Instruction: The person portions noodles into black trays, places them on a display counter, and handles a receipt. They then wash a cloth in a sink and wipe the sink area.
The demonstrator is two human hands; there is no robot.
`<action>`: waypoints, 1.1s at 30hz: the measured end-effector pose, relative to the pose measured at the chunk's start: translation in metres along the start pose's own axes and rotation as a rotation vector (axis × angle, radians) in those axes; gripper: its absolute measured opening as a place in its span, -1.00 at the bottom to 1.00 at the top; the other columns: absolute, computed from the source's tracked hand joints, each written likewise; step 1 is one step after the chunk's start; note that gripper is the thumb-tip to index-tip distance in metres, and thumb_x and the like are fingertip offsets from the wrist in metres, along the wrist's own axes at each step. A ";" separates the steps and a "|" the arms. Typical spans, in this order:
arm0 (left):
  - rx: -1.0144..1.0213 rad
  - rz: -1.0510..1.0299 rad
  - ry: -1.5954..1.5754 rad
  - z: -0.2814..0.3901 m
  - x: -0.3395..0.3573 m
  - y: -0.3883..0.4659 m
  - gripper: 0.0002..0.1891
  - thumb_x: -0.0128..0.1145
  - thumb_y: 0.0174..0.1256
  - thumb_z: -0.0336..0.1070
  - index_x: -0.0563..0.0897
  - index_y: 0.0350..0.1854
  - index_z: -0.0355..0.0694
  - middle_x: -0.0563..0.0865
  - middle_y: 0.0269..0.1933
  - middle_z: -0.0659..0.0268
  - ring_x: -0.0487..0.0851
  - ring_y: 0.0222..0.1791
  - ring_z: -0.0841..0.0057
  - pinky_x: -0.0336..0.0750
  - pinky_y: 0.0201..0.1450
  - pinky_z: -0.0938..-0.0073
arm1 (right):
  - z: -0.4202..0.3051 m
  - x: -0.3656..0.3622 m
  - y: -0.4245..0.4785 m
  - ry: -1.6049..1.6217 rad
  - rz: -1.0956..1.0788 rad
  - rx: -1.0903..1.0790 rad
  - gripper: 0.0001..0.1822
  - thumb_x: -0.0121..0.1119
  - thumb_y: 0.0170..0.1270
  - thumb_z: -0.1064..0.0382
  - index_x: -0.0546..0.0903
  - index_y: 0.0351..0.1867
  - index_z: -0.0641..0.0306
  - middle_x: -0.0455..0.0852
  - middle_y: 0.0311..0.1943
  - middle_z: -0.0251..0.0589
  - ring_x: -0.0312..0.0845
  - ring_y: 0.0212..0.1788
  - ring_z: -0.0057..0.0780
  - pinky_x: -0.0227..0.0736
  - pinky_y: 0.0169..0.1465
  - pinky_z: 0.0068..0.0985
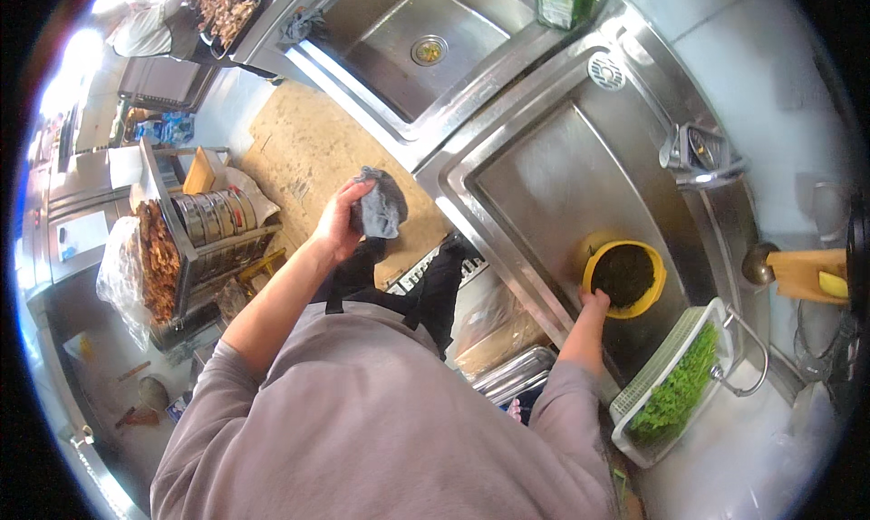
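A crumpled grey cloth (385,207) is gripped in my left hand (342,217), held out over the tan floor. At the right, the fingers of my right hand (595,301) are at the near rim of a round yellow container (658,275) with dark, granular contents. That container sits on the steel surface of a shallow sink basin (544,180). How far my right fingers wrap round the rim is partly hidden. Beside it, a white plastic basket (622,404) holds leafy green herbs (676,381).
A deeper steel sink (435,17) with a drain lies ahead, a green bottle (557,2) and a second grey cloth (301,25) at its edges. A cart (187,248) with metal tins stands left. Another person (146,27) is at the upper left, near trays of brown food.
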State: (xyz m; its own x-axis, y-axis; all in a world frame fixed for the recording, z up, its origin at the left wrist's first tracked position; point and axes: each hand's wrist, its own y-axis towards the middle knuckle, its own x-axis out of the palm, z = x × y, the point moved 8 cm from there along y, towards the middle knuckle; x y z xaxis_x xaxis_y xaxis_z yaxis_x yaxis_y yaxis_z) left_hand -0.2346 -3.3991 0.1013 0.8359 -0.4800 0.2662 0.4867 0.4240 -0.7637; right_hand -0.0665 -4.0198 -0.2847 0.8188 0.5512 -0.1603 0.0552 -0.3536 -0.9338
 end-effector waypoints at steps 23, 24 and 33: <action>-0.086 -0.300 -0.094 0.187 0.075 0.389 -0.67 0.21 0.27 -0.09 0.58 -0.02 -0.13 0.69 -0.04 0.28 0.67 -0.07 0.41 0.54 0.10 0.26 | 0.313 0.628 -0.582 -1.799 -0.730 -2.640 -0.34 -0.08 0.26 0.46 0.12 0.42 0.40 0.02 0.48 0.07 -0.04 0.49 -0.02 -0.08 0.50 -0.19; -0.078 -0.366 -0.152 0.190 0.077 0.403 -0.66 0.22 0.27 -0.08 0.57 -0.02 -0.14 0.69 -0.06 0.29 0.67 -0.07 0.41 0.55 0.08 0.27 | 0.313 0.639 -0.580 -1.859 -0.684 -2.668 -0.33 -0.03 0.23 0.45 0.13 0.41 0.41 0.03 0.47 0.08 -0.03 0.49 -0.03 -0.08 0.50 -0.19; -0.004 -0.724 -0.015 0.212 0.117 0.409 -0.38 0.05 0.37 0.16 0.30 0.36 -0.06 0.46 0.26 0.16 0.38 0.28 0.33 0.32 0.30 0.11 | 0.395 0.583 -0.548 -1.360 -1.124 -1.431 -0.42 0.18 0.33 0.15 0.34 0.33 0.28 0.48 0.23 -0.03 0.36 0.29 -0.20 0.20 0.35 -0.33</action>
State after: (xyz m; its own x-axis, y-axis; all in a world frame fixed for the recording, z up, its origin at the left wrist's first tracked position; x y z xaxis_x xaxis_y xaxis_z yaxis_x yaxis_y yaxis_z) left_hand 0.1159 -3.1190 -0.0547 0.3076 -0.6288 0.7141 0.9188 0.0014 -0.3946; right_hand 0.1547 -3.2062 0.0069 -0.5345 0.6519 -0.5379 0.8113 0.5741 -0.1106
